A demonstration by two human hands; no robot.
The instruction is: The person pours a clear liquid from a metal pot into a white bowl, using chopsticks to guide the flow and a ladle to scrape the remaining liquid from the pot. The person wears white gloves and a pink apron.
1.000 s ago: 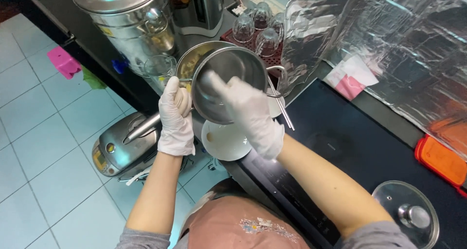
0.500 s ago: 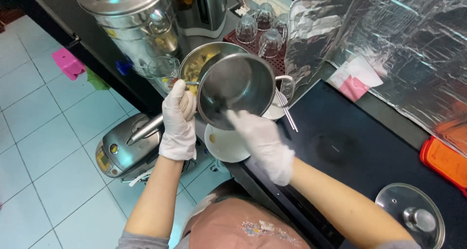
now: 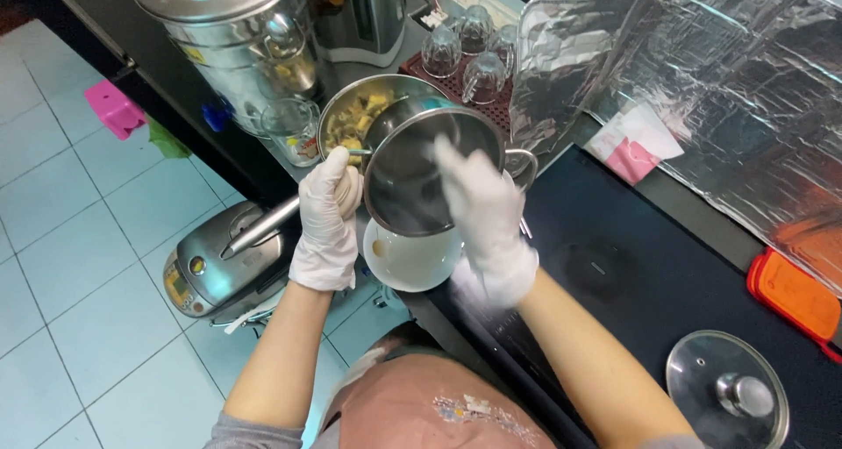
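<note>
Hidden: the right hand (image 3: pixel 487 225) is blurred with motion, its fingers raised over the mouth of the steel pot (image 3: pixel 430 173); whether that grip closes on anything cannot be told. The pot's far handle shows only as a loop at its right side.
Left grip: the left hand (image 3: pixel 327 221), gloved in white, is closed around a thin handle at the pot's left edge; the handle's far end is lost against the bowl.
Pot: tilted, mouth towards the camera, inside dark and hard to read, held above the white plate (image 3: pixel 410 258) and overlapping the steel bowl (image 3: pixel 351 116) of yellowish food pieces behind it.
Plate: partly covered by the pot and the right hand; it sits at the near edge of the table (image 3: pixel 631 282).
Cut off: the big steel urn (image 3: pixel 228 28) and the glass lid (image 3: pixel 728 392) run out of frame; the orange tray (image 3: pixel 794 295) is half under the foil screen (image 3: pixel 702 89).
Edges: the table's front edge runs diagonally past the plate, with tiled floor (image 3: pixel 79 238) below.
Open room: dark table surface lies bare to the right of the pot.
In the way: upturned glasses (image 3: pixel 465 54) just behind the pot, a glass cup (image 3: pixel 294 129) beside the bowl, a rice cooker (image 3: pixel 224 260) on the floor under the left arm.
</note>
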